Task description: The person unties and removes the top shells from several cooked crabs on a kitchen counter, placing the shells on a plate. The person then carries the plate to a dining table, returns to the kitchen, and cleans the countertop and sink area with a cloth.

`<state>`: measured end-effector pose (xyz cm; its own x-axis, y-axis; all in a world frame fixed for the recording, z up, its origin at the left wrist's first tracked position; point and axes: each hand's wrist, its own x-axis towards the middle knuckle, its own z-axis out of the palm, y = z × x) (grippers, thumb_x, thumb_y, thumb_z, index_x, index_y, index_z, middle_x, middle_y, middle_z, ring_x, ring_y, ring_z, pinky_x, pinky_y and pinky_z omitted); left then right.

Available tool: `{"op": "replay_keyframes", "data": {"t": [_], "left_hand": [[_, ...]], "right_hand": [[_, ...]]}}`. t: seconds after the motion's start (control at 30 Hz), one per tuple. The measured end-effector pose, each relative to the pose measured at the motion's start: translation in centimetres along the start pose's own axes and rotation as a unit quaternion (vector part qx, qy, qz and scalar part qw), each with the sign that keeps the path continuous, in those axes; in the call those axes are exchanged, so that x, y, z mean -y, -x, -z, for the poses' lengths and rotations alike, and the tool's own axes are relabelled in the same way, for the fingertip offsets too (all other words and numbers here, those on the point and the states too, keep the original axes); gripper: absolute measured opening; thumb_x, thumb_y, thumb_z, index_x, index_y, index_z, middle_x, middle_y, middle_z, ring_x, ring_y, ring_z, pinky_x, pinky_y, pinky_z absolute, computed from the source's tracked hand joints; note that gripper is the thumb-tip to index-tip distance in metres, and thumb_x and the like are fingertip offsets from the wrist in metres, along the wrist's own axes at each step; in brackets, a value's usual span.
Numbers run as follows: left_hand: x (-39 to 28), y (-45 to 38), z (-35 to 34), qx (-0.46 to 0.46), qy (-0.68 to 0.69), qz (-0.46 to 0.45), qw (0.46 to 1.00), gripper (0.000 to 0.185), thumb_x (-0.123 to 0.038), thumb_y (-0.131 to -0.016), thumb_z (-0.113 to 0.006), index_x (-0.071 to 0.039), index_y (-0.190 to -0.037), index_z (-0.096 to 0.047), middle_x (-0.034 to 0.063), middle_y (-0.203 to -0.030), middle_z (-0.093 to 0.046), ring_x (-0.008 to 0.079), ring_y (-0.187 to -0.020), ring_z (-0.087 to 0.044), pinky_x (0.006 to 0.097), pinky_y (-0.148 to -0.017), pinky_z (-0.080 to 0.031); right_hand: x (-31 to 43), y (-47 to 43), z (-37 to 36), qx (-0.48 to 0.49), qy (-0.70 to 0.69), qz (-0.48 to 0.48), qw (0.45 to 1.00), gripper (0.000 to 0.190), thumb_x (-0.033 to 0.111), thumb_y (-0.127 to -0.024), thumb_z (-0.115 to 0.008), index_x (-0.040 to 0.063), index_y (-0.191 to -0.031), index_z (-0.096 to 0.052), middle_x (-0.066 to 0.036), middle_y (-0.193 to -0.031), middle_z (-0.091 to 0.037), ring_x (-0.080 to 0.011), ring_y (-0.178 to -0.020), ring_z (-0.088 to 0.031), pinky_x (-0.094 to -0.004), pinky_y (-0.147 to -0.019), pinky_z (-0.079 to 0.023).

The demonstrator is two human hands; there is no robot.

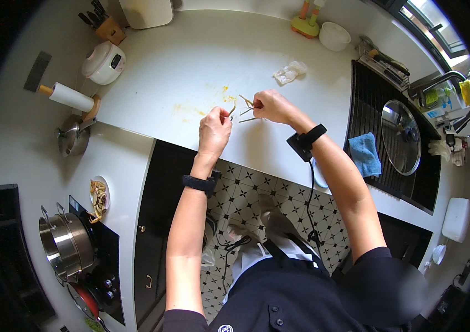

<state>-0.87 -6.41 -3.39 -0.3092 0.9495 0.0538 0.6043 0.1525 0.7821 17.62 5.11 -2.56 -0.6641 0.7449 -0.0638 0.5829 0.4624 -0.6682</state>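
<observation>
My left hand (215,130) is over the white countertop (205,50), pinching a thin yellow-brown stalk-like piece (232,110) between thumb and fingertips. A short gap to its right, my right hand (274,107) grips several thin, branching yellow-brown pieces (246,100) that point towards the left hand. What they are is too small to tell; they look like crab legs. One more thin strip (250,120) shows just below the right hand, held or lying there, I cannot tell. Yellow smears (193,110) mark the countertop around the left hand.
A crumpled white tissue or bag (290,72) lies beyond my right hand. To the right are a sink (361,83) with a glass lid (401,137) and a blue cloth (365,154). A plate of food pieces (99,197) and a steel pot (66,245) are left. A cable hangs from my right wrist.
</observation>
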Motion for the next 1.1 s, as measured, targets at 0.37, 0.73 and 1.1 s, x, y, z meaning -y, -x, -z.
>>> {"op": "replay_keyframes", "data": {"t": [0.37,0.73,1.1], "left_hand": [[-1.0,0.2,-4.7,0.014,-0.2,-0.158,0.967,0.011,-0.008,-0.083,-0.07,0.001,-0.089,-0.068,0.0193,-0.094,-0.067,0.0375,-0.089,-0.067,0.0466,-0.079,-0.056],[1.7,-0.6,-1.4,0.002,-0.149,-0.017,0.989,0.012,-0.01,-0.084,-0.068,0.001,-0.08,-0.066,0.0203,-0.079,-0.069,0.0332,-0.075,-0.069,0.0435,-0.073,-0.057],[0.6,-1.5,-0.2,-0.052,-0.143,0.02,0.988,0.035,-0.016,-0.081,-0.079,0.005,-0.103,-0.06,0.0256,-0.098,-0.069,0.0411,-0.093,-0.068,0.0443,-0.084,-0.055]], "right_hand": [[-1.9,2.1,1.4,-0.075,-0.041,-0.054,0.995,0.02,0.014,-0.076,-0.069,-0.005,-0.083,-0.07,-0.023,-0.075,-0.068,-0.0351,-0.071,-0.068,-0.0416,-0.068,-0.054],[0.2,4.2,2.9,-0.108,-0.115,-0.099,0.982,0.022,0.015,-0.079,-0.069,-0.007,-0.082,-0.068,-0.021,-0.068,-0.066,-0.0268,-0.064,-0.066,-0.0377,-0.063,-0.053],[0.7,4.7,2.0,-0.106,-0.124,-0.091,0.982,0.022,0.014,-0.079,-0.069,-0.007,-0.084,-0.069,-0.017,-0.07,-0.067,-0.0219,-0.064,-0.065,-0.0349,-0.062,-0.053]]}}
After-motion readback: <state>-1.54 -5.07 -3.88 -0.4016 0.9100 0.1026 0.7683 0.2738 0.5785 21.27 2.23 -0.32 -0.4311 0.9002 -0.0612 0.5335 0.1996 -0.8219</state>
